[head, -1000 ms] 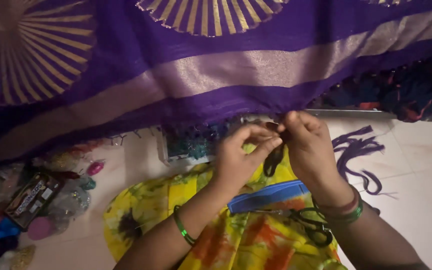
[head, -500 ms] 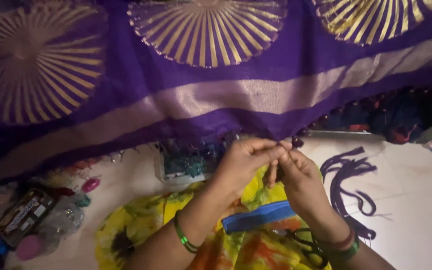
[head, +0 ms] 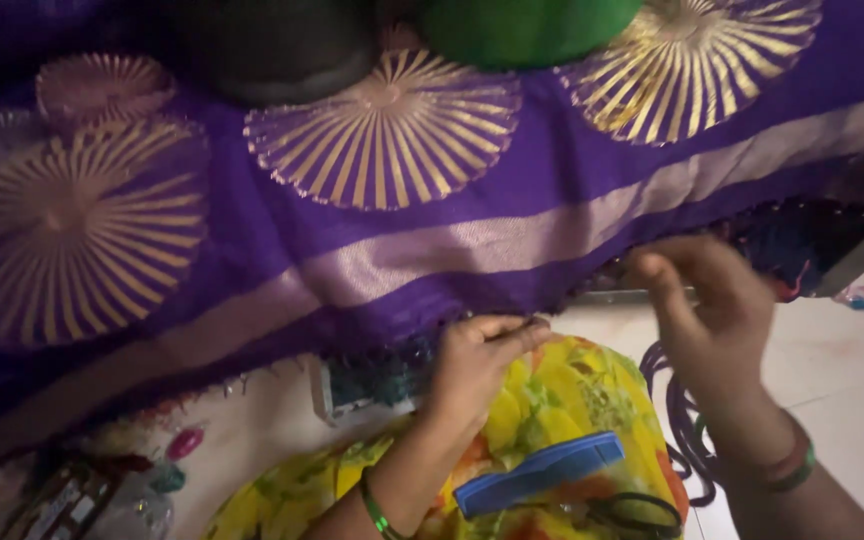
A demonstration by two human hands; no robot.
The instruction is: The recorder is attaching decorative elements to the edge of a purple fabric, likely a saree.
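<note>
A purple cloth (head: 552, 180) with gold sunburst circles and a pale band hangs across the view. Its lower edge carries a dark beaded fringe (head: 402, 350). My left hand (head: 477, 365) pinches that fringe edge between thumb and fingers, just above a yellow flowered cloth (head: 562, 400) on my lap. My right hand (head: 712, 310) is lifted to the right of it, blurred, with its fingers curled near the hem; whether it holds anything is unclear. A green bangle shows on each wrist.
A blue comb (head: 537, 473) and black scissors (head: 642, 515) lie on the yellow cloth. A purple thread bundle (head: 682, 440) rests on the white floor. A small box (head: 362, 385) sits under the fringe, plastic packets (head: 82, 490) at lower left. Green and dark round objects sit on top.
My hands were together at the fringe; now the right hand has pulled away to the right and upward while the left stays pinching the edge. The view has tilted up and closer.
</note>
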